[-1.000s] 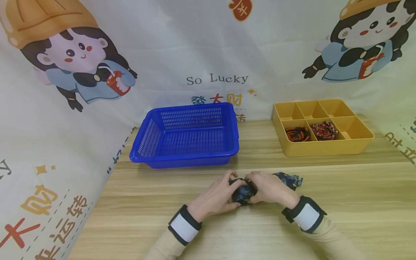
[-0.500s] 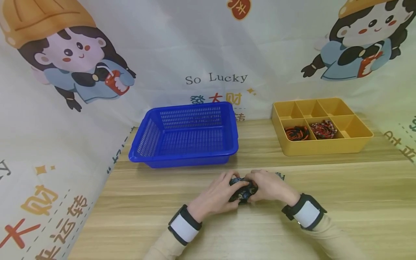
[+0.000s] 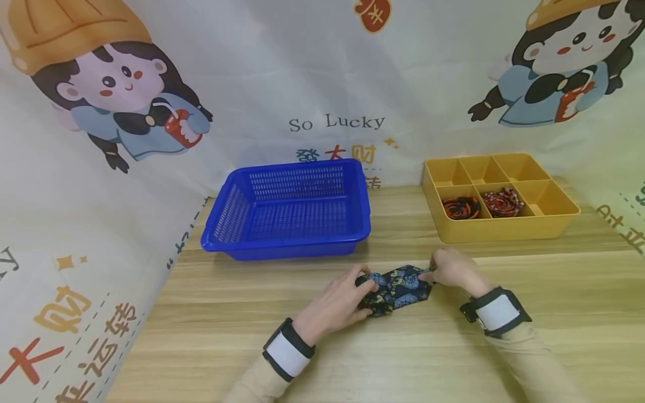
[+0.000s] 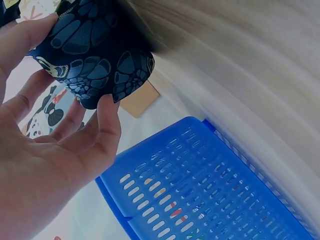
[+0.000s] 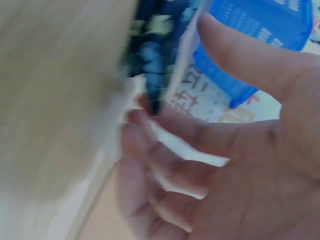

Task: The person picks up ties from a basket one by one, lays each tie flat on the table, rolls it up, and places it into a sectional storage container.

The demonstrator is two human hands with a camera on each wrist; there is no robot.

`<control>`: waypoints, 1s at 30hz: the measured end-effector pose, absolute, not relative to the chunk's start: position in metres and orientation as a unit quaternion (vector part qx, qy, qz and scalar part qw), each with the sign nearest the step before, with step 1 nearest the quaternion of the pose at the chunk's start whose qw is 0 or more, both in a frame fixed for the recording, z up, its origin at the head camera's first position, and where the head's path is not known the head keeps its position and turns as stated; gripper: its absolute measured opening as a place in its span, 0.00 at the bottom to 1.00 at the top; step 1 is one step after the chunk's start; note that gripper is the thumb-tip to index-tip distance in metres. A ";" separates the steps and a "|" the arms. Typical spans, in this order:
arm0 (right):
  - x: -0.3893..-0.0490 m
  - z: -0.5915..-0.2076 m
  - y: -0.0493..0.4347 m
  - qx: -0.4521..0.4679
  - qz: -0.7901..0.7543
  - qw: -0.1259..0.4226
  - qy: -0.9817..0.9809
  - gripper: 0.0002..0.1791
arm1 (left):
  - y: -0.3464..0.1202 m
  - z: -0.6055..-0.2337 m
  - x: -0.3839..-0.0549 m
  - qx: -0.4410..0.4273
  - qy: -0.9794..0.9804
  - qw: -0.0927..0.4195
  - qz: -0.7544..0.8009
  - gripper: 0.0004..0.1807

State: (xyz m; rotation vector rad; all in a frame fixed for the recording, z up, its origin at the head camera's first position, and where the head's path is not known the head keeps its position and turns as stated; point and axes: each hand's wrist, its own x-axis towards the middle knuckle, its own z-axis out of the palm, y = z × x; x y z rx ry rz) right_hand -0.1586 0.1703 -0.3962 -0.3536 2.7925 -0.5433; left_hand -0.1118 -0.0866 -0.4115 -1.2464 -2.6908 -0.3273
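Observation:
A dark blue necktie [image 3: 409, 286] with a blue and yellow floral pattern lies on the wooden table, partly rolled up. My left hand [image 3: 339, 302] holds the rolled part; in the left wrist view its curled fingers [image 4: 107, 120] and thumb are around the roll [image 4: 95, 60]. At the flat, pointed end on the right, my right hand [image 3: 456, 274] pinches the tie's edge. The right wrist view is blurred, with the tie's tip [image 5: 154, 65] between thumb and fingers.
Behind the left hand stands a blue plastic basket [image 3: 292, 249] with slotted walls. A yellow divided box [image 3: 509, 228] sits at the back right; two front compartments hold a black-orange roll [image 3: 461, 208] and a red patterned roll [image 3: 503, 202]. A printed cloth [image 3: 242, 67] hangs behind.
The tail of the tie got shorter as the roll was turned. My right hand has moved from the roll rightwards to the tie's end; my left hand stays on the roll.

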 end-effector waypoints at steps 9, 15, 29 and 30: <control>-0.162 -0.404 0.172 -0.078 -0.198 0.185 0.959 0.14 | -0.086 -0.412 -0.111 -0.404 -0.905 0.065 -0.113 0.19; -0.161 -0.404 0.175 -0.089 -0.259 0.159 0.948 0.11 | -0.085 -0.412 -0.111 -0.403 -0.906 0.065 -0.110 0.19; -0.143 -0.372 0.144 -0.104 -0.442 0.084 0.887 0.16 | -0.083 -0.414 -0.110 -0.388 -0.909 0.083 -0.129 0.19; -0.141 -0.372 0.140 -0.106 -0.447 0.078 0.885 0.17 | -0.082 -0.415 -0.110 -0.389 -0.907 0.090 -0.132 0.19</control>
